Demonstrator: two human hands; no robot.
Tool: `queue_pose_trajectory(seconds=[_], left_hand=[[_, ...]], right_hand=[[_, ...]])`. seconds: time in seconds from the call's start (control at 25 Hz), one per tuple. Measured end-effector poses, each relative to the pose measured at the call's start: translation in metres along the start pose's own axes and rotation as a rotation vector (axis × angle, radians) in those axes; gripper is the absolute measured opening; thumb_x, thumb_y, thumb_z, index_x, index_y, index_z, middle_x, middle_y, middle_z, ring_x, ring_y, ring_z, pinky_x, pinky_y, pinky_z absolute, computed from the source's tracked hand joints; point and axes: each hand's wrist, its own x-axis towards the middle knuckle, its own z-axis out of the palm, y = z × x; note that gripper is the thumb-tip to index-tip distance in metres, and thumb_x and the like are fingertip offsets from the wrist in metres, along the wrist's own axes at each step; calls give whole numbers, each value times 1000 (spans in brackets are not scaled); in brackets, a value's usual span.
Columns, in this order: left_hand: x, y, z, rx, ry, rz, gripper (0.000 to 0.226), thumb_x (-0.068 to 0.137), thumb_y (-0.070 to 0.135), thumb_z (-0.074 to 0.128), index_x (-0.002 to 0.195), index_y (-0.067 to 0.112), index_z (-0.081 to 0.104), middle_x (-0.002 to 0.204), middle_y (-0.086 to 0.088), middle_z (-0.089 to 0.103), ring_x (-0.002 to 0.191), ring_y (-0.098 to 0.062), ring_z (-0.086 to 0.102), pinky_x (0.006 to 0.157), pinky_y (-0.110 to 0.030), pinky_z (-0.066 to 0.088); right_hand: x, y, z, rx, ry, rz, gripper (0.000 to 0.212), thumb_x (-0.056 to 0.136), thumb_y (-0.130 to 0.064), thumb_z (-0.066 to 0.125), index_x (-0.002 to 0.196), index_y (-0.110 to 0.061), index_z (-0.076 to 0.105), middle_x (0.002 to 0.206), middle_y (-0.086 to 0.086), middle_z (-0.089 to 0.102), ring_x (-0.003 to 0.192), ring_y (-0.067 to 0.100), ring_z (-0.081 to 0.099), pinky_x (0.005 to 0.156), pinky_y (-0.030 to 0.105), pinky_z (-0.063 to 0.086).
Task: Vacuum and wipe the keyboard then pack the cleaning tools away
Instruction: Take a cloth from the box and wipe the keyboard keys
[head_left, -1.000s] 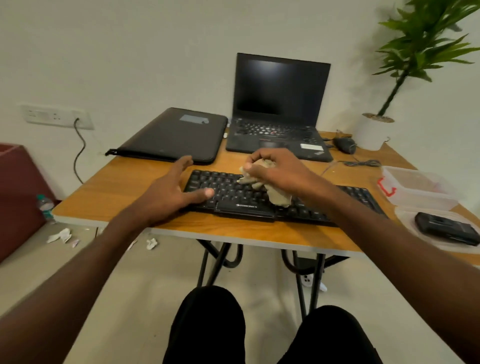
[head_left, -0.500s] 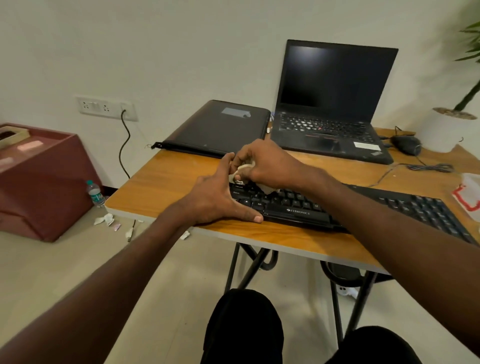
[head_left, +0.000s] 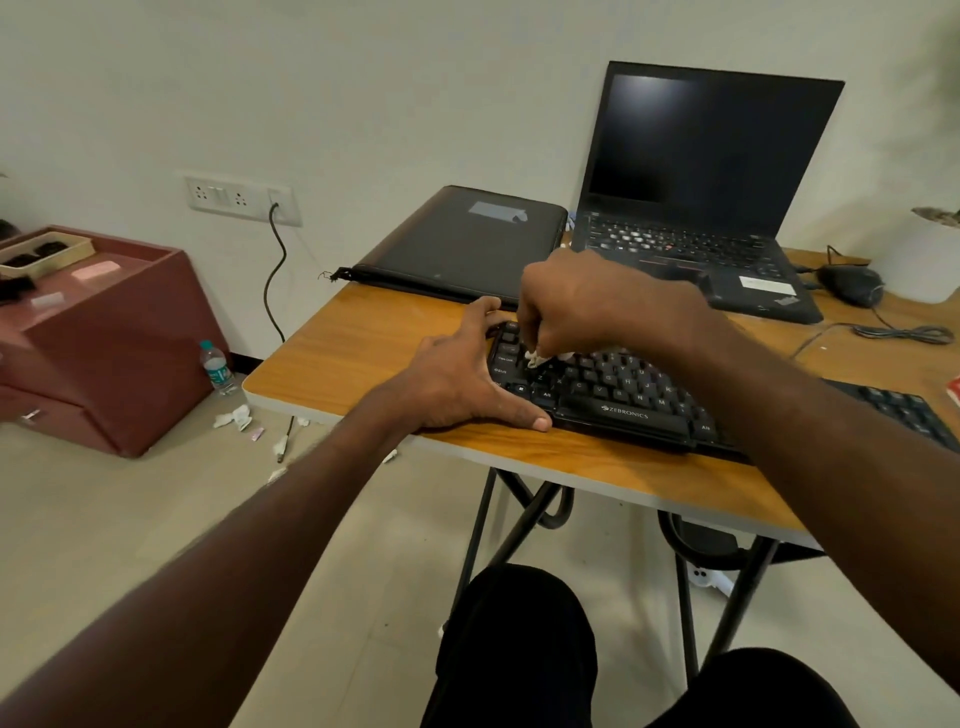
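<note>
A black keyboard (head_left: 623, 395) lies along the front edge of the wooden table (head_left: 363, 353). My right hand (head_left: 582, 301) grips a crumpled pale cloth (head_left: 535, 357) and presses it on the keys at the keyboard's left end; most of the cloth is hidden under the fingers. My left hand (head_left: 467, 379) spans the keyboard's left end, thumb along its front edge and fingers at its back corner.
An open black laptop (head_left: 701, 208) and a closed dark sleeve (head_left: 462, 244) sit behind the keyboard. A mouse (head_left: 852, 285) with a coiled cable lies at the right. A maroon cabinet (head_left: 93, 332), a water bottle (head_left: 215, 366) and paper scraps are on the floor at left.
My right hand slid the cloth from the keyboard's middle to its left end. The view swung left. My left hand stayed at the keyboard's left end.
</note>
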Motion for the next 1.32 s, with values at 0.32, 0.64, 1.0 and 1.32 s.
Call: queue_pose_trajectory(seconds=[0.32, 0.64, 1.0, 1.32], left_hand=[[-1, 2, 0, 12, -6, 11, 150, 43, 79, 94, 160, 43, 7, 168, 11, 35, 155, -28, 28, 126, -57, 27], [-3, 4, 0, -17, 0, 7, 135, 48, 70, 97, 153, 41, 18, 146, 11, 51, 142, -19, 41, 122, -54, 34], [-1, 4, 0, 0, 2, 9, 137, 47, 73, 97, 155, 42, 18, 150, 10, 50, 144, -27, 42, 121, -55, 35], [-2, 4, 0, 4, 6, 20, 141, 48, 72, 96, 158, 39, 14, 165, 10, 38, 152, -25, 33, 125, -54, 29]], right_hand=[[-9, 3, 1, 99, -35, 58, 7, 84, -22, 80, 88, -28, 80, 88, -6, 73, 86, 13, 66, 63, 24, 50], [-9, -15, 12, 260, 76, -13, 15, 85, -22, 81, 99, -24, 80, 93, -4, 75, 86, 12, 69, 60, 19, 46], [-20, -9, 18, 384, 129, 23, 18, 87, -26, 80, 104, -28, 81, 96, -7, 75, 90, 10, 68, 67, 23, 49], [-10, -11, 2, 187, 106, 107, 11, 87, -25, 79, 98, -25, 80, 90, -4, 72, 80, 11, 63, 54, 18, 36]])
